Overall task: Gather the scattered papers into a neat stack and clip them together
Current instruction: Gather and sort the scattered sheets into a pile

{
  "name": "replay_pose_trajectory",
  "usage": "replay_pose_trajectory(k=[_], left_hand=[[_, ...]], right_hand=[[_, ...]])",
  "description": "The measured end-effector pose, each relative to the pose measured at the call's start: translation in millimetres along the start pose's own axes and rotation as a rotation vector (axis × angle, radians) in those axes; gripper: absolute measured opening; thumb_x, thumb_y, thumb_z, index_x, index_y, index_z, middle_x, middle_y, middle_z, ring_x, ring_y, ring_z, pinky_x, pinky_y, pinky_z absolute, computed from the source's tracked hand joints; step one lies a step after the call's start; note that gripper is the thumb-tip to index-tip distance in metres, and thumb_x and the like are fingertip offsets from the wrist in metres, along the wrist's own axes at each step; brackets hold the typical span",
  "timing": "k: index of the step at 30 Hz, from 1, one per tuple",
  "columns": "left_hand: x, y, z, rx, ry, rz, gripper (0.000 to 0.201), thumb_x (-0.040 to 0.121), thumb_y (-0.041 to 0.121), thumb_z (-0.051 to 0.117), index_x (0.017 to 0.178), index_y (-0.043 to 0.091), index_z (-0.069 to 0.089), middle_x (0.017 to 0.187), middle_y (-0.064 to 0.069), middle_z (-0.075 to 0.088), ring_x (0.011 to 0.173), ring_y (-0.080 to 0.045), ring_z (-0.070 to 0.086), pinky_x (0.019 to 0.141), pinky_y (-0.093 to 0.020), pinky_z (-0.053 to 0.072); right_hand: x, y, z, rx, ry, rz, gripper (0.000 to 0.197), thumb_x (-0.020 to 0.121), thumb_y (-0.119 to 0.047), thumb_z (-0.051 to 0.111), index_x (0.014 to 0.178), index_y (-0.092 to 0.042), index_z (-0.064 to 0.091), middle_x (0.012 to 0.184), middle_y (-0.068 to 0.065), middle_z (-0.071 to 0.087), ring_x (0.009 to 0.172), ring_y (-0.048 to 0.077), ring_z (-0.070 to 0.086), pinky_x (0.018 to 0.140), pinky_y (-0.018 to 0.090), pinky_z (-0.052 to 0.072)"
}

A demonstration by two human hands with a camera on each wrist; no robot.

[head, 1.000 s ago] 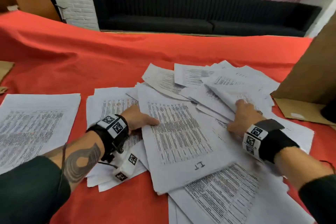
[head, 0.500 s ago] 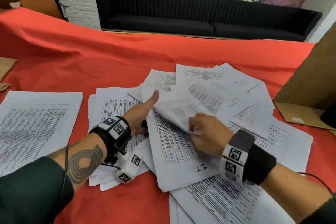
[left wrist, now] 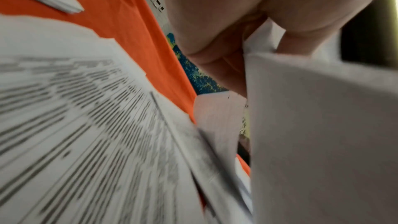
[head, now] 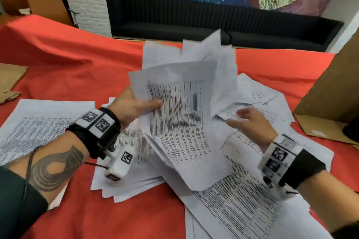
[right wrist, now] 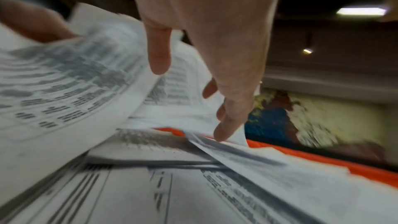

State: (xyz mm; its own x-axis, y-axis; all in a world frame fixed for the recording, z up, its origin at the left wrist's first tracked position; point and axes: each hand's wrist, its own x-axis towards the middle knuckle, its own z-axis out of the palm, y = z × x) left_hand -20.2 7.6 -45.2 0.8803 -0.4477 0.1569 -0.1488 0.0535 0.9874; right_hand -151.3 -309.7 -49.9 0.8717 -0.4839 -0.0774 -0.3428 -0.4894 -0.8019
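My left hand point(head: 136, 107) grips a loose bundle of printed sheets point(head: 182, 114) by its left edge and holds it raised and fanned above the red tablecloth point(head: 77, 68). In the left wrist view the thumb and fingers point(left wrist: 226, 67) pinch the paper bundle point(left wrist: 312, 125). My right hand point(head: 244, 122) hovers just right of the bundle with fingers straight, over the papers still lying flat point(head: 242, 196); in the right wrist view its fingertips point(right wrist: 224, 132) touch a sheet's lifted edge point(right wrist: 237, 147). Another stack point(head: 35, 128) lies at the far left. No clip is in view.
A cardboard box point(head: 334, 91) stands at the right edge of the table, with a dark object point(head: 351, 132) beside it. Flat cardboard point(head: 9, 79) lies at the left edge. A black sofa point(head: 194, 19) and a painted wall are beyond the table.
My left hand has lifted a bundle of sheets off the pile and tilted it upright. My right hand has let go of the sheet it was folding over and moved right, fingers spread.
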Motion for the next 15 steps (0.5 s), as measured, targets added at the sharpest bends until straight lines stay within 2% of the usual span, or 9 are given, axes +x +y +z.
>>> replay_pose_trajectory(k=[2, 3, 5, 6, 8, 10, 11, 13, 15], left_hand=[[0.8, 16.0, -5.7, -0.100, -0.042, 0.043, 0.070, 0.060, 0.022, 0.095, 0.124, 0.010, 0.067, 0.125, -0.014, 0.073, 0.117, -0.033, 0.070, 0.101, -0.047, 0.056], [2.1, 21.0, -7.4, -0.146, -0.051, 0.047, 0.077, 0.056, 0.023, 0.099, 0.124, 0.008, 0.067, 0.127, -0.014, 0.072, 0.118, -0.033, 0.069, 0.101, -0.046, 0.056], [2.5, 28.9, -7.5, -0.193, -0.074, 0.088, 0.073, 0.061, 0.013, 0.096, 0.126, 0.004, 0.065, 0.128, -0.015, 0.071, 0.117, -0.030, 0.069, 0.100, -0.044, 0.057], [1.7, 31.4, -6.2, -0.196, -0.090, 0.105, 0.070, 0.064, 0.007, 0.093, 0.127, 0.002, 0.063, 0.126, -0.014, 0.072, 0.115, -0.028, 0.070, 0.098, -0.042, 0.058], [-0.5, 33.2, -3.8, -0.190, -0.091, 0.119, 0.060, 0.070, -0.001, 0.085, 0.126, 0.003, 0.064, 0.120, -0.009, 0.076, 0.110, -0.024, 0.073, 0.092, -0.036, 0.060], [-3.1, 34.8, 1.1, -0.145, -0.062, 0.135, 0.049, 0.075, -0.002, 0.078, 0.122, 0.006, 0.067, 0.116, -0.007, 0.077, 0.107, -0.021, 0.074, 0.088, -0.032, 0.060], [-2.7, 35.3, 4.1, -0.112, -0.034, 0.143, 0.045, 0.074, 0.001, 0.078, 0.118, 0.008, 0.070, 0.113, -0.005, 0.078, 0.104, -0.019, 0.075, 0.086, -0.031, 0.060], [-1.6, 37.7, 9.4, -0.076, 0.022, 0.150, 0.041, 0.070, 0.006, 0.080, 0.110, 0.011, 0.073, 0.106, -0.002, 0.080, 0.097, -0.016, 0.076, 0.083, -0.029, 0.061], [0.3, 42.1, 14.4, -0.080, 0.065, 0.153, 0.044, 0.070, 0.007, 0.082, 0.112, 0.010, 0.071, 0.105, -0.002, 0.080, 0.097, -0.016, 0.076, 0.085, -0.031, 0.062]], right_hand=[[6.4, -3.5, -5.5, 0.281, -0.089, 0.153, 0.071, 0.065, -0.041, 0.089, 0.123, -0.010, 0.063, 0.133, 0.008, 0.062, 0.113, 0.031, 0.060, 0.092, 0.041, 0.051], [6.6, -7.2, -6.3, 0.404, -0.148, 0.174, 0.077, 0.057, -0.043, 0.091, 0.121, -0.011, 0.066, 0.131, 0.006, 0.063, 0.113, 0.032, 0.059, 0.087, 0.038, 0.048], [5.0, -17.3, -5.6, 0.608, -0.191, 0.081, 0.085, 0.040, -0.046, 0.096, 0.115, -0.019, 0.066, 0.121, 0.001, 0.065, 0.116, 0.035, 0.058, 0.086, 0.036, 0.045], [4.6, -24.3, -7.4, 0.713, -0.199, -0.005, 0.087, 0.039, -0.046, 0.099, 0.113, -0.020, 0.063, 0.118, 0.002, 0.066, 0.117, 0.036, 0.059, 0.088, 0.038, 0.046], [4.5, -41.6, -12.9, 0.886, -0.211, -0.172, 0.084, 0.055, -0.039, 0.096, 0.125, -0.015, 0.056, 0.122, 0.007, 0.069, 0.112, 0.034, 0.063, 0.089, 0.042, 0.052], [3.7, -61.7, -19.2, 0.928, -0.167, -0.318, 0.065, 0.078, -0.020, 0.080, 0.137, -0.015, 0.053, 0.125, 0.007, 0.069, 0.104, 0.026, 0.068, 0.080, 0.041, 0.056], [3.3, -73.4, -21.1, 0.908, -0.098, -0.367, 0.059, 0.083, -0.009, 0.073, 0.137, -0.015, 0.052, 0.123, 0.007, 0.070, 0.099, 0.024, 0.069, 0.076, 0.040, 0.056], [2.4, -91.6, -20.9, 0.879, -0.012, -0.457, 0.059, 0.081, 0.006, 0.066, 0.134, -0.015, 0.051, 0.120, 0.012, 0.069, 0.096, 0.025, 0.069, 0.071, 0.039, 0.057], [-1.1, -105.5, -17.3, 0.814, 0.020, -0.567, 0.051, 0.078, 0.007, 0.066, 0.123, -0.013, 0.053, 0.116, 0.016, 0.068, 0.098, 0.028, 0.066, 0.073, 0.044, 0.060]])
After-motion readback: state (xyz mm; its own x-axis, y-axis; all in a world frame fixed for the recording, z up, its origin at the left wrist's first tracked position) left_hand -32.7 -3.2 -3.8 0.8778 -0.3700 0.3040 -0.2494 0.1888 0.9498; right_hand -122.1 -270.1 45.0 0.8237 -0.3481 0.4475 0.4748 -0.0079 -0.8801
